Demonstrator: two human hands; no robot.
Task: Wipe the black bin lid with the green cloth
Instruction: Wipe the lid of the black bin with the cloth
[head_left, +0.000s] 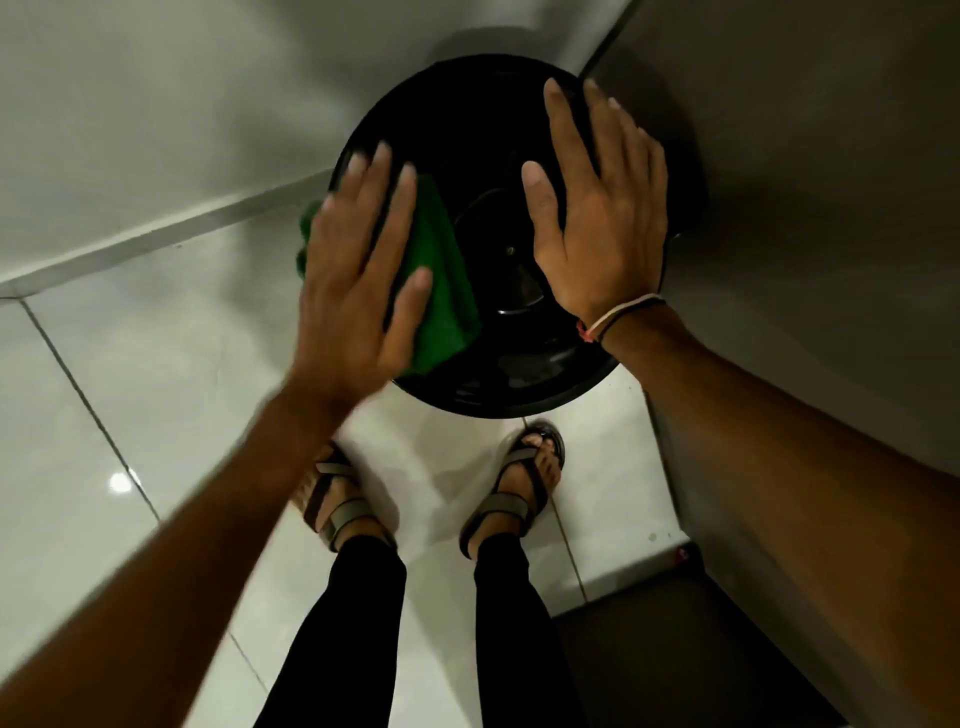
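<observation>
A round black bin lid (467, 140) fills the middle of the view, glossy, with a raised ring and knob near its centre. The green cloth (441, 291) lies on the lid's left side. My left hand (358, 280) presses flat on the cloth, fingers spread and a little blurred. Part of the cloth sticks out past the lid's left rim, and the rest is hidden under my palm. My right hand (597, 208) lies flat on the right half of the lid, fingers apart, holding nothing. A thin band circles that wrist.
The bin stands in a corner between a pale wall (156, 104) at the back left and a grey-brown wall (805, 182) at the right. Glossy white floor tiles (130, 389) spread below. My two sandalled feet (431, 493) stand just before the bin.
</observation>
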